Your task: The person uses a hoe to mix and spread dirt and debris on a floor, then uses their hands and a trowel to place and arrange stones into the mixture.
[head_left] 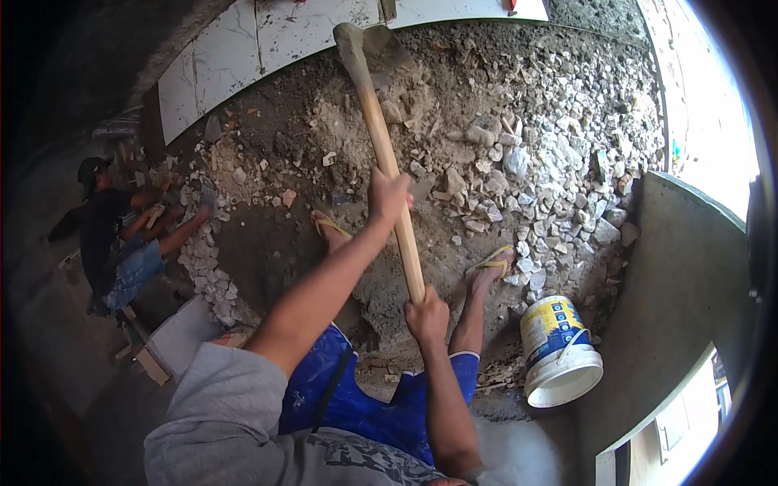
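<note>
A hoe (379, 121) with a long wooden handle slants up and away from me. Its dark blade (386, 50) is at the far end, against loose soil near the white tiles. My left hand (390, 199) is closed around the middle of the handle. Lower down, near the handle's end, my right hand (427, 316) grips it too. Under the handle lies a patch of brown dirt (340, 121) mixed with rubble. Broken pale stones (559, 186) spread to the right of the hoe.
White marbled tiles (292, 36) line the far edge. A yellow and blue bucket (559, 336) lies tipped on its side at right, beside a low grey wall (681, 259). At left, another person (117, 227) in dark clothes crouches by rubble. My sandalled feet stand on the dirt.
</note>
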{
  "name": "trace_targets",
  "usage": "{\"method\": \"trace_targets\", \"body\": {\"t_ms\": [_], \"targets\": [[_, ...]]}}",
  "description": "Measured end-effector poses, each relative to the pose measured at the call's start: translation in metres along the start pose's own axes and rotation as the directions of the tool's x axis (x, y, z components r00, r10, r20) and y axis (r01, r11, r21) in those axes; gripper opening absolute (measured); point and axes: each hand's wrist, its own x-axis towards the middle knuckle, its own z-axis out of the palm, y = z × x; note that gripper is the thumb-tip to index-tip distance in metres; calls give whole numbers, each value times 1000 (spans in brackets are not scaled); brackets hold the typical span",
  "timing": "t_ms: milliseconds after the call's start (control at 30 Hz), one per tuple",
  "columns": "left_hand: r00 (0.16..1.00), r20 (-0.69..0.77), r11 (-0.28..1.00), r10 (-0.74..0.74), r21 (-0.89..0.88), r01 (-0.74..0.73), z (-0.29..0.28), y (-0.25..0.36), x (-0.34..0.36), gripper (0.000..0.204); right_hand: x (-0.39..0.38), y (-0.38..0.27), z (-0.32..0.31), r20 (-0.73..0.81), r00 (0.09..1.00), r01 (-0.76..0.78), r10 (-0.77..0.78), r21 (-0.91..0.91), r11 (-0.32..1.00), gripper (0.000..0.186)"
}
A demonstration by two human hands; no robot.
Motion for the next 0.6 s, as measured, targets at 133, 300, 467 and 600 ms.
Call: {"method": "trace_targets", "body": {"t_ms": [133, 300, 467, 600], "targets": [[993, 36, 991, -116, 74, 113, -6, -44, -10, 30, -16, 9, 2, 23, 992, -118, 122, -136, 984, 24], [953, 76, 954, -294, -36, 297, 12, -92, -82, 32, -76, 52, -28, 85, 968, -202, 236, -298, 933, 25], [936, 63, 936, -345, -54, 349, 24, -98, -120, 29, -100, 72, -48, 70, 969, -199, 238, -358, 912, 24], [932, 75, 925, -354, -120, 361, 9, -114, -136, 28, -120, 73, -45, 99, 965, -191, 244, -375, 907, 22]]}}
